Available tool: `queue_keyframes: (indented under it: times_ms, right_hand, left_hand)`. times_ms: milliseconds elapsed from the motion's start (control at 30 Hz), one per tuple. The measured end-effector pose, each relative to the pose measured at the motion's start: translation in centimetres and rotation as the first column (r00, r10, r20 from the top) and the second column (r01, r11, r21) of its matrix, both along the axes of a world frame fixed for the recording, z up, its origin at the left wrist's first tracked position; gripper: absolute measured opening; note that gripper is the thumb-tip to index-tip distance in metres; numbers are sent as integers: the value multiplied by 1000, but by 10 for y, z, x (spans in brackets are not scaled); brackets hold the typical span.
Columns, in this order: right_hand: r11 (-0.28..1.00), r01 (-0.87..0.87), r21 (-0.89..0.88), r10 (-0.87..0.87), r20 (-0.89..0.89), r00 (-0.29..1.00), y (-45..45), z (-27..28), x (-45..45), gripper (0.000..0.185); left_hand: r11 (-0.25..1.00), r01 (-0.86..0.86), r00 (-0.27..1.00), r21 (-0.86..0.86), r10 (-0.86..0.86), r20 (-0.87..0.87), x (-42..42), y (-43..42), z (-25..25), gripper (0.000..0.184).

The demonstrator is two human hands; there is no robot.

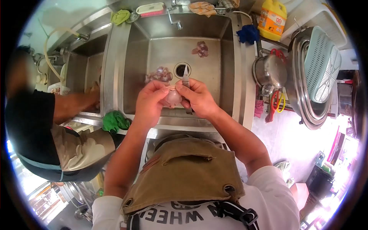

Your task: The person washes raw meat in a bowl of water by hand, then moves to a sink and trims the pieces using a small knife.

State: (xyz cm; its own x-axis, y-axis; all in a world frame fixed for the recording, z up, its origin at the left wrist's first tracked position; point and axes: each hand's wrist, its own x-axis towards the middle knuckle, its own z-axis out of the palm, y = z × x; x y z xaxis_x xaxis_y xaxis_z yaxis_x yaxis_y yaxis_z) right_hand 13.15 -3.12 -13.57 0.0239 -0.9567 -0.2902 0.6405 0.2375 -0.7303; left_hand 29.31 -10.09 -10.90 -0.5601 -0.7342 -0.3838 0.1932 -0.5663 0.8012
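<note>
Over the near side of the steel sink (184, 40), my left hand (150, 100) is closed, pinching a pale pink peeled-looking onion (173, 99) at its top. My right hand (200, 99) grips a small knife (186, 76) with its blade pointing away from me, while its thumb and fingertips also touch the onion. Part of the knife's handle is hidden by the fingers. Beyond my left hand, a heap of purplish-white onion pieces or peelings (160, 73) lies on the sink floor. A smaller clump of purplish skins (200, 49) lies farther back to the right.
A co-worker (32, 126) reaches into the second sink (86, 63) at left. A faucet (176, 21) overhangs the far rim. On the right are a yellow bottle (272, 20), a pot (270, 71), stacked steel basins (306, 82) and red-handled scissors (274, 105). A green cloth (116, 121) lies left.
</note>
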Motion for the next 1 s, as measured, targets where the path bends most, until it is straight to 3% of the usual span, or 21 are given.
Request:
queue_keyframes:
  times_ms: [133, 233, 333, 400, 500, 633, 700, 833, 1000]
  right_hand:
    - [1000, 22, -16, -23, -97, 995, 2, 0, 2, 18]
    - [998, 34, -46, -41, -158, 987, 2, 7, -1, 16]
    - [992, 58, -108, -85, -258, 962, -1, 7, -5, 15]
    - [977, 44, -210, -116, -346, 931, -3, -7, -7, 15]
    - [992, 24, -125, -61, -301, 952, -4, 4, -12, 14]
    - [985, -54, -162, -20, -422, 906, -5, 6, -20, 13]
    - [986, -103, -133, 13, -549, 836, -4, 16, -26, 13]
    - [981, -80, -177, -17, -487, 873, -4, 10, -25, 12]
    - [975, -80, -208, -26, -464, 885, -4, 17, -29, 13]
  left_hand:
    - [999, -27, 1000, -29, 27, 5, -4, 3, 6, 16]
    - [998, 47, 998, -34, -46, 30, 1, -1, 7, 19]
    - [968, 102, 949, -228, -26, 314, -2, 3, 18, 18]
    - [914, 149, 930, -377, 0, 368, -2, 5, 16, 16]
    - [818, 236, 883, -525, 45, 467, -2, 6, 16, 14]
    - [691, 358, 831, -628, 71, 552, -7, 6, 27, 14]
    - [709, 375, 812, -598, 60, 580, -8, 6, 32, 12]
    - [779, 313, 853, -544, 22, 522, -6, 5, 26, 11]
    - [853, 368, 850, -370, -147, 506, -5, -1, 38, 11]
